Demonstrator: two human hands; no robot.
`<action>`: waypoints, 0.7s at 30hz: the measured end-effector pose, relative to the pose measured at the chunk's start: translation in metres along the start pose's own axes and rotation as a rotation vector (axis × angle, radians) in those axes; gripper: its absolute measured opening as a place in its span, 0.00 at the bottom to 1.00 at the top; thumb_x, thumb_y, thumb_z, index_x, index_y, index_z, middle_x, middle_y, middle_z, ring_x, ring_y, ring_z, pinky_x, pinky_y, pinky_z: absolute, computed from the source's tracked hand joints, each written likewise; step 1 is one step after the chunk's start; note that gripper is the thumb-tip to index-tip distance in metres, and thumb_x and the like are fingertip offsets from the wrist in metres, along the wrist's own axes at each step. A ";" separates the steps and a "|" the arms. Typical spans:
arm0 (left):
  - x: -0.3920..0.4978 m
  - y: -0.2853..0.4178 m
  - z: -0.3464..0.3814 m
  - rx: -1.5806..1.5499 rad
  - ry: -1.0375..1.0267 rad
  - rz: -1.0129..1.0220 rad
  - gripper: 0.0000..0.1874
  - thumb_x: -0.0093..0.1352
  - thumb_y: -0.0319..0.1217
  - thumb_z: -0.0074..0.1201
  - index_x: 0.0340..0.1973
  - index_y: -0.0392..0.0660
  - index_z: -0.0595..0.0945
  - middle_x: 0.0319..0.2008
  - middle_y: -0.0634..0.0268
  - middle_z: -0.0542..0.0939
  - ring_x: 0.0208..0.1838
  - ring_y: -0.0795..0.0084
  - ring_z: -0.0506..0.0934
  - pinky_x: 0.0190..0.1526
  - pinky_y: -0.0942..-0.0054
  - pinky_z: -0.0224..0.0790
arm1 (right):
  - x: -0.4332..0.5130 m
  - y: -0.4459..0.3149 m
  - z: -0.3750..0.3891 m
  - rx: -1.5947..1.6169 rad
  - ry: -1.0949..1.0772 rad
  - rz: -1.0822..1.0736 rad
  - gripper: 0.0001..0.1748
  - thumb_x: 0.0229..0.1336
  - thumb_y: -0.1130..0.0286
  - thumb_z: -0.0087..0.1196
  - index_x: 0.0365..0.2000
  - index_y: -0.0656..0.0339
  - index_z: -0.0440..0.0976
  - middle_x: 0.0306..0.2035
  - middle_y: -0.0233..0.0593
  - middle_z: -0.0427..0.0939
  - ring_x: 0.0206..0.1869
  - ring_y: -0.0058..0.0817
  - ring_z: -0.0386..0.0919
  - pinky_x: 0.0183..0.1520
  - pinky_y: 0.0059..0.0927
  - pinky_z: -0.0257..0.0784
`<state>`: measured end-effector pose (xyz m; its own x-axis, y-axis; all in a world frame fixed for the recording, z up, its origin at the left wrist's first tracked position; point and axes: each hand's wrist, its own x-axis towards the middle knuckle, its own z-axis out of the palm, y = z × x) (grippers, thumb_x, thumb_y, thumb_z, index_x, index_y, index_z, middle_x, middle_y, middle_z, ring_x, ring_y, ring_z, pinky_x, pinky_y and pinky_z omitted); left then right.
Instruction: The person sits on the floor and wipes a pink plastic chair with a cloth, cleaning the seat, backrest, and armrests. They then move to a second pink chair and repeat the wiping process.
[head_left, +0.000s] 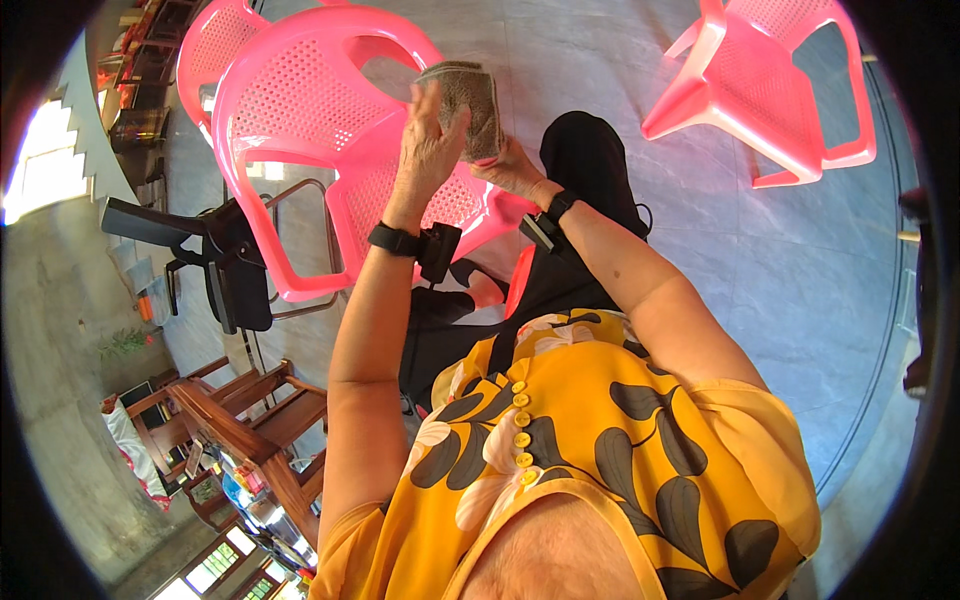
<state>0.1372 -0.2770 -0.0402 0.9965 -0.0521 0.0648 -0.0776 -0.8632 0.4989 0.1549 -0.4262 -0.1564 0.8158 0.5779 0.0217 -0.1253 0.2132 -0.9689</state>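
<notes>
A folded brown towelling cloth is held up in front of me, over the near side of a pink plastic armchair. My right hand grips its lower right corner, with the thumb at the edge. Against the cloth's left side is my left hand, fingers stretched and slightly blurred, thumb crossing in front of the fabric. Whether the left palm presses on it is hard to tell. Each wrist wears a black strap with a small box.
Another pink armchair stands at the right on grey tiled floor. Behind the near chair, at upper left, is a further pink chair. A black chair and wooden furniture are on the left. My black-trousered knee juts forward.
</notes>
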 end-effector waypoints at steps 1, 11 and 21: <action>0.006 -0.003 0.008 0.022 0.144 0.003 0.43 0.70 0.42 0.55 0.69 0.25 0.54 0.69 0.21 0.50 0.73 0.26 0.53 0.73 0.51 0.50 | 0.000 0.000 0.000 0.011 0.002 0.003 0.20 0.50 0.75 0.63 0.46 0.61 0.74 0.42 0.25 0.78 0.43 0.13 0.71 0.43 0.24 0.74; 0.085 -0.020 0.060 -0.106 0.329 -0.423 0.50 0.70 0.40 0.49 0.66 0.14 0.37 0.60 0.12 0.56 0.61 0.22 0.67 0.64 0.49 0.66 | 0.003 0.021 0.001 -0.139 0.105 -0.188 0.08 0.47 0.72 0.62 0.25 0.64 0.74 0.21 0.31 0.76 0.29 0.13 0.69 0.29 0.29 0.69; 0.124 -0.060 0.035 -0.167 0.319 -0.433 0.63 0.64 0.53 0.57 0.68 0.19 0.34 0.63 0.16 0.60 0.65 0.25 0.64 0.68 0.55 0.60 | 0.002 0.017 0.002 -0.317 0.079 -0.342 0.13 0.45 0.68 0.64 0.29 0.62 0.72 0.24 0.44 0.76 0.28 0.26 0.77 0.33 0.33 0.72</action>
<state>0.2667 -0.2491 -0.0922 0.8820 0.4663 0.0681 0.3074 -0.6790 0.6666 0.1533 -0.4202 -0.1725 0.8220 0.4524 0.3459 0.3269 0.1226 -0.9371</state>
